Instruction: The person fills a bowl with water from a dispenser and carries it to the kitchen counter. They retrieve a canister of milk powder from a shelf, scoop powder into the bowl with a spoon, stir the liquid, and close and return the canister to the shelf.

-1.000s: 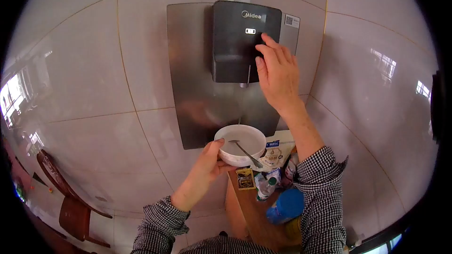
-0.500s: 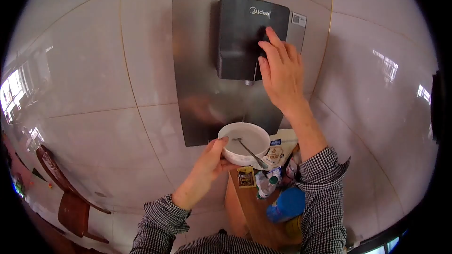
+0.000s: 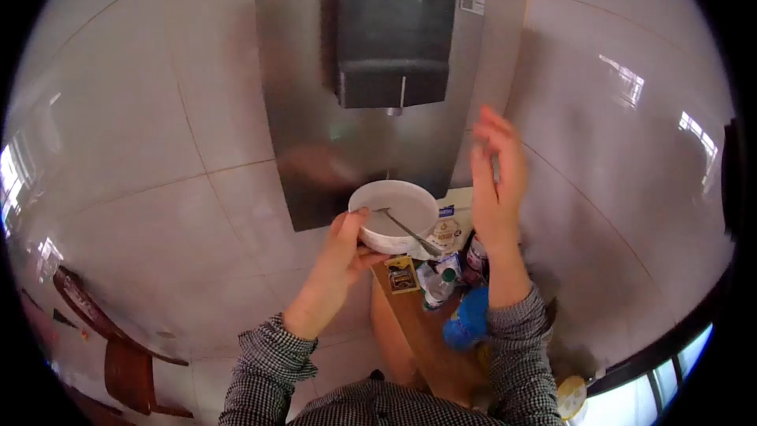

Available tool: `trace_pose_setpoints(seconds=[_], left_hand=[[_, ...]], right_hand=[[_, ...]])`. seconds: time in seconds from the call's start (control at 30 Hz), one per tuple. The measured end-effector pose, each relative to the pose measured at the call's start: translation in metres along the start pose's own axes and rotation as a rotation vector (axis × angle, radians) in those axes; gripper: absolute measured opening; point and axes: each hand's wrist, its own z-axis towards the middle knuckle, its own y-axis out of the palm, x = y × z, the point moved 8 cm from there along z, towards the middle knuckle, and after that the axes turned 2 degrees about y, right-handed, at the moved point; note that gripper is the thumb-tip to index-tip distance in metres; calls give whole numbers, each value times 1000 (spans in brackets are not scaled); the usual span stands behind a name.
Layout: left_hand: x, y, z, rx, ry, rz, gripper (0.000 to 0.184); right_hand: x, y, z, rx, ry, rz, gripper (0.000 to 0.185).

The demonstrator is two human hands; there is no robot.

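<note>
Round white bowl, held
Left hand pinches its left side, fingers beneath; right hand apart, loosely open.

Held at the rim and underside by our left hand, a round white bowl sits open side up below the spout of a wall-mounted dispenser. We see a slender metal spoon slanting across the bowl, its handle over the rim nearer our right side. The boxy, dark dispenser, lettered "Midea," fronts a brushed metallic panel; our blurred right hand is raised, apart from both.
</note>
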Motion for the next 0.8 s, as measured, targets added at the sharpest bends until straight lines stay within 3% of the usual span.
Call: trace_pose_setpoints(seconds=[0.33,0.5,0.6,0.8], left_hand=[[41,18,4,-109,44,46,60],[59,29,7,-51,44,18,54],[65,36,4,-91,71,10,55],[60,51,-2,-218,113,32,56]], right_hand=[[9,-32,-126,-6,405,119,26],[-24,-14,-99,-208,343,146,51],[-26,0,-82,-276,389,366,60],[-24,10,-67,-294,467,347,50]])
